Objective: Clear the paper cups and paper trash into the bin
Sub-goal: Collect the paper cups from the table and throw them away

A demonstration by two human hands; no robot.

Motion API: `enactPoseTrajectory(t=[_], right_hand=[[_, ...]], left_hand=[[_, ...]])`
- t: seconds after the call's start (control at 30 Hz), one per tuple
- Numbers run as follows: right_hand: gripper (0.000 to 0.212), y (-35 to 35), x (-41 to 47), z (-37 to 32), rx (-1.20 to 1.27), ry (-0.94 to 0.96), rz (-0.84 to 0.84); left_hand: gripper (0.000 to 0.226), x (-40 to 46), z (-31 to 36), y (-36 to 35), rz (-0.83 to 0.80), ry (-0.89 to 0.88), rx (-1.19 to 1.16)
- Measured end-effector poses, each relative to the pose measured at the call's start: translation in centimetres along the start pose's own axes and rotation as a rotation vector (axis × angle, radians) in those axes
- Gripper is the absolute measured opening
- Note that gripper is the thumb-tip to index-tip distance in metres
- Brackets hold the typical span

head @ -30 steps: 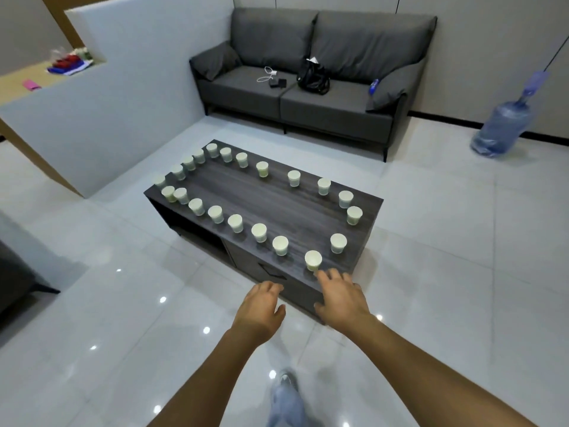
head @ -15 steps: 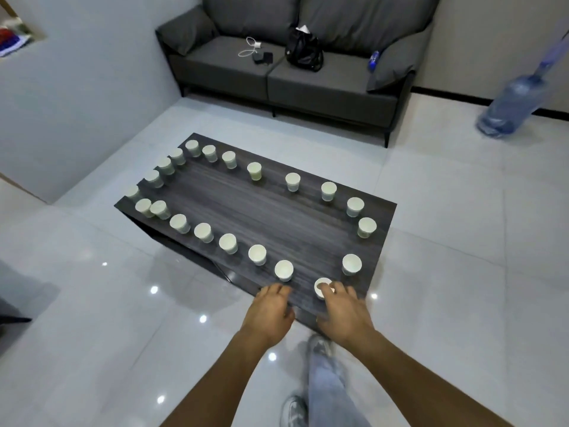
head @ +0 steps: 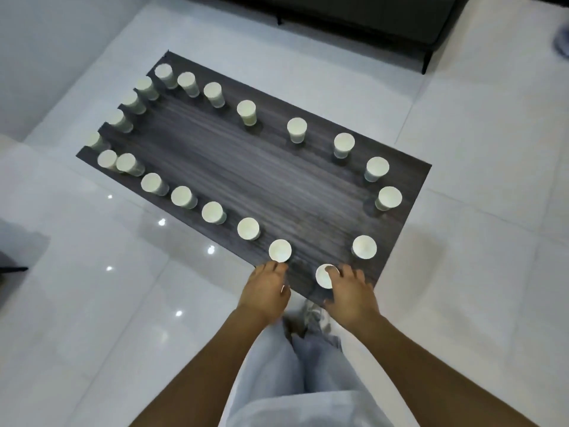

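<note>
Paper cups ring the dark wood tabletop (head: pixel 255 167), upright, strung along its edges, and both hands are right down at the near edge now. Right hand (head: pixel 351 295) reaches in palm down, its fingers (head: pixel 334 272) spread and lying over the rim of the nearest cup (head: pixel 324 275) by the near right corner; the thumb side is hidden behind the cup, so whether it truly grips I cannot tell. Left hand (head: pixel 267 292) hovers at the near edge, palm down, fingers loosely bent, their tips just short of the next cup (head: pixel 280 250), holding nothing. Both forearms stretch forward from the bottom of the view over pale trousers (head: pixel 295 380), with a shoe (head: pixel 312 314) on the white tiled floor (head: pixel 92 303) just under the edge.

Compared with half a second ago, the view has tipped downward and drawn closer: the sofa seats are out of sight, leaving only the sofa base (head: pixel 354 20) at the top, and the hands sit a touch further over the wood.

Moving away: another cup (head: pixel 364 247) stands on the right, then two more up the right edge. A row runs along the near long edge toward the left corner, where two cups touch. More line the left end and the far long edge, well apart from the hands.
</note>
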State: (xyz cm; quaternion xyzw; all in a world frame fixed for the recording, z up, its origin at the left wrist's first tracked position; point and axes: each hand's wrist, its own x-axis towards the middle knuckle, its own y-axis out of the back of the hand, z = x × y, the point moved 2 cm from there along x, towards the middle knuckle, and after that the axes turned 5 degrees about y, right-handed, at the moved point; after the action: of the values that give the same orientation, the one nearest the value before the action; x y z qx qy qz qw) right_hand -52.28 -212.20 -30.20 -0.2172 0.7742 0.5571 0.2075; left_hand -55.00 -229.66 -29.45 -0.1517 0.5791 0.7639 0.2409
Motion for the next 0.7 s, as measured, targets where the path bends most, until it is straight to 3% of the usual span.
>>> enactPoseTrajectory(t=[0.27, 0.37, 0.7], right_hand=[[0.062, -5.8, 7.7, 2.6, 0.017, -0.048, -0.084], [0.069, -7.9, 10.0, 3.4, 0.018, -0.063, -0.102], [0.074, -12.7, 12.8, 4.7, 0.153, -0.164, -0.158]], left_hand=[[0.050, 7.9, -2.4, -5.8, -0.101, 0.024, 0.039], [0.051, 11.1, -2.9, -7.4, -0.069, -0.013, 0.077], [0.062, 16.4, -4.7, -11.5, -0.142, -0.077, 0.303]])
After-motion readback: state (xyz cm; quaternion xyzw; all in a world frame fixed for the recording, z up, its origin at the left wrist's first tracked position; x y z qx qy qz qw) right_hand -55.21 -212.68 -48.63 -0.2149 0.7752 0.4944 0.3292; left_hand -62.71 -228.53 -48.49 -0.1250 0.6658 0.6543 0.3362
